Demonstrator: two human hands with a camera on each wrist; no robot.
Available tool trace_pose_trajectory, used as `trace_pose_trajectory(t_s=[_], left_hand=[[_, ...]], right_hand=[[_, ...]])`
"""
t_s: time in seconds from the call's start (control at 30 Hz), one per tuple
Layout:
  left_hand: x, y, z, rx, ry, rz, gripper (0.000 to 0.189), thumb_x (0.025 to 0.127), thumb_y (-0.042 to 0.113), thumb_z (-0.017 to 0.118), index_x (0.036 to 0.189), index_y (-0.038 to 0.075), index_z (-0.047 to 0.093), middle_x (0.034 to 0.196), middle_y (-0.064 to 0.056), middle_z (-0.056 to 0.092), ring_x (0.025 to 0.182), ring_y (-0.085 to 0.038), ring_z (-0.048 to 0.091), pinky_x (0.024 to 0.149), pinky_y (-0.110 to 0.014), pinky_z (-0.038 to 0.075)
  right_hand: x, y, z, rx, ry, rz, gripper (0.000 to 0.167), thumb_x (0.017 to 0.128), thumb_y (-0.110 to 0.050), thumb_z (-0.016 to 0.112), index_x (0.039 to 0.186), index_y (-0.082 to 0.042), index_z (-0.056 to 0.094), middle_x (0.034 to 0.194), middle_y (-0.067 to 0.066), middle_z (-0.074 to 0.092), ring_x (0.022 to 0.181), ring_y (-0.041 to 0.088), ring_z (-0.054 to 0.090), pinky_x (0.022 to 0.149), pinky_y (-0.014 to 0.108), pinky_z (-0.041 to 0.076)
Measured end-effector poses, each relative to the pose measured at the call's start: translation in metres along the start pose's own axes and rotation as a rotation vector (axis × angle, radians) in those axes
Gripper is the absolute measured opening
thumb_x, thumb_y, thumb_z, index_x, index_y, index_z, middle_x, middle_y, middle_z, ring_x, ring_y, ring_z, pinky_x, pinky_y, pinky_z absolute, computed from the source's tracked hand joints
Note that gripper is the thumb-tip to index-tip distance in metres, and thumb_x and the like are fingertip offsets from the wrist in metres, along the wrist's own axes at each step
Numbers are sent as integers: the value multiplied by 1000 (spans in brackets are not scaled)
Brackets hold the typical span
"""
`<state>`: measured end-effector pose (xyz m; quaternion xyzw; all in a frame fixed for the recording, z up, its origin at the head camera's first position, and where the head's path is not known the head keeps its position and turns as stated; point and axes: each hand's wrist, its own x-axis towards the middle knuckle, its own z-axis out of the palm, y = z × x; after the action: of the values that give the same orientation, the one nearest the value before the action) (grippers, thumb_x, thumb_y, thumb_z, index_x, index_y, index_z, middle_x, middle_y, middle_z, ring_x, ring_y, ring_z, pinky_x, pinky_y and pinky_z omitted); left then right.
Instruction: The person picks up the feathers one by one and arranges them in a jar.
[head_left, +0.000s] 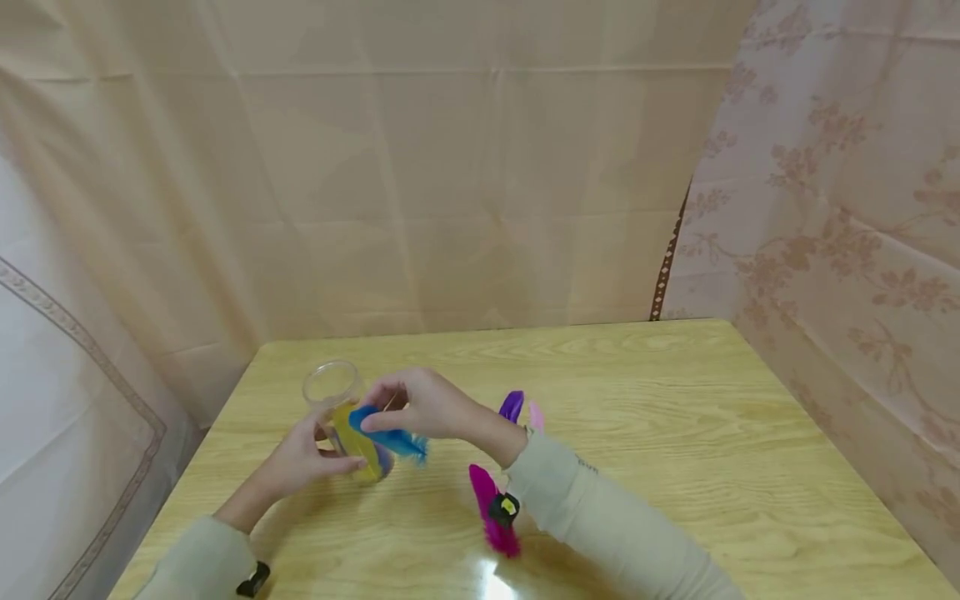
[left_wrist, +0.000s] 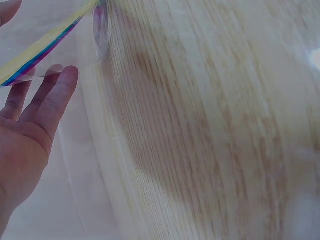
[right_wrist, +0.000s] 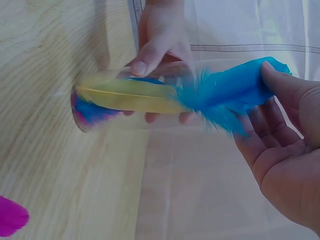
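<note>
My left hand (head_left: 303, 460) grips a clear plastic cylinder (head_left: 332, 364) round its side. Inside lie a yellow feather (right_wrist: 130, 96) and blue and pink feathers (right_wrist: 92, 111), bunched toward its base. Between the thumb and fingers of my right hand (head_left: 431, 404) is a bright blue feather (right_wrist: 240, 82), pinched at its smooth tip. Its fluffy end overlaps the cylinder's mouth in the right wrist view; whether that end is inside I cannot tell. In the left wrist view, the left fingers (left_wrist: 60, 97) lie against the clear wall.
A magenta feather (head_left: 482, 483) lies on the wooden table (head_left: 637, 367) beside the right forearm. Purple (head_left: 512, 405) and pale pink (head_left: 536, 416) feathers lie farther back, partly hidden by that arm. Cloth curtains (head_left: 450, 183) stand behind the table and at both sides.
</note>
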<state>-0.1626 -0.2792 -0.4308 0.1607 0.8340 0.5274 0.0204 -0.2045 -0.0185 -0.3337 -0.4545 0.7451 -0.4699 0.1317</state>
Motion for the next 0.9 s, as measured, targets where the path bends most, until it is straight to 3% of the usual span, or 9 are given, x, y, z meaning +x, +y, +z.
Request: trace_pose_trajectory(t_s=[0.27, 0.9], left_hand=[[-2, -2, 1, 7, 20, -4, 79, 78, 7, 89, 143, 10, 45, 128, -17, 57, 104, -34, 62, 78, -34, 61], [-5, 0, 1, -8, 16, -15, 83, 79, 7, 88, 148, 10, 41, 131, -19, 56, 106, -37, 61, 79, -34, 61]], right_hand=[[10, -13, -12, 82, 29, 17, 14, 95, -17, 74, 105, -8, 73, 95, -3, 72, 84, 8, 68, 74, 24, 59], [22, -27, -23, 219, 40, 46, 20, 95, -12, 74, 113, -3, 69, 96, 3, 70, 81, 16, 71, 70, 33, 62]])
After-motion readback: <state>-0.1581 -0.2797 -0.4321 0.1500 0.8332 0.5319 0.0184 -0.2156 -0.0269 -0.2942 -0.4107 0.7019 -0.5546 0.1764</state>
